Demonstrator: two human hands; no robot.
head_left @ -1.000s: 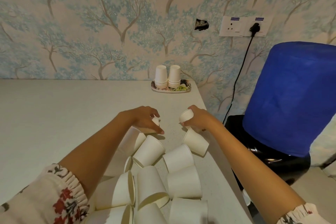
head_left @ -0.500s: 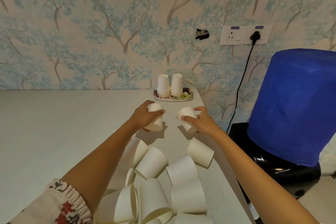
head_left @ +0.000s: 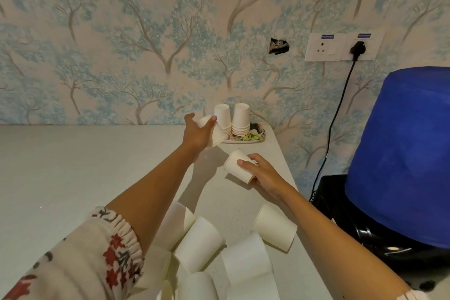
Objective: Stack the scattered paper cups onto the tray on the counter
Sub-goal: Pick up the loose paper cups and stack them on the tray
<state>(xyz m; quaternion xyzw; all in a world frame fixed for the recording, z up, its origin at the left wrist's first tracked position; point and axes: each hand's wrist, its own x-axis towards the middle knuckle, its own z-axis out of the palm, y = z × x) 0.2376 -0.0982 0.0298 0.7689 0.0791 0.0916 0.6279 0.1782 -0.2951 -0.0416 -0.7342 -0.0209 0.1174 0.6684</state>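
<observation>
A flower-patterned tray sits at the back of the counter by the wall, with two stacks of upturned white paper cups, left stack and right stack. My left hand grips a white paper cup, tilted, just left of the left stack. My right hand holds another cup lying tilted above the counter, short of the tray. Several loose cups lie on their sides near me.
The white counter runs left; its right edge lies close beside my right arm. Beyond that edge stands a blue-covered water jar on a black dispenser. A black cable hangs from the wall socket.
Both hands lifted a cup each from the pile. My left hand has carried its cup forward up to the tray's left stack; my right hand has moved forward a little with its cup.
</observation>
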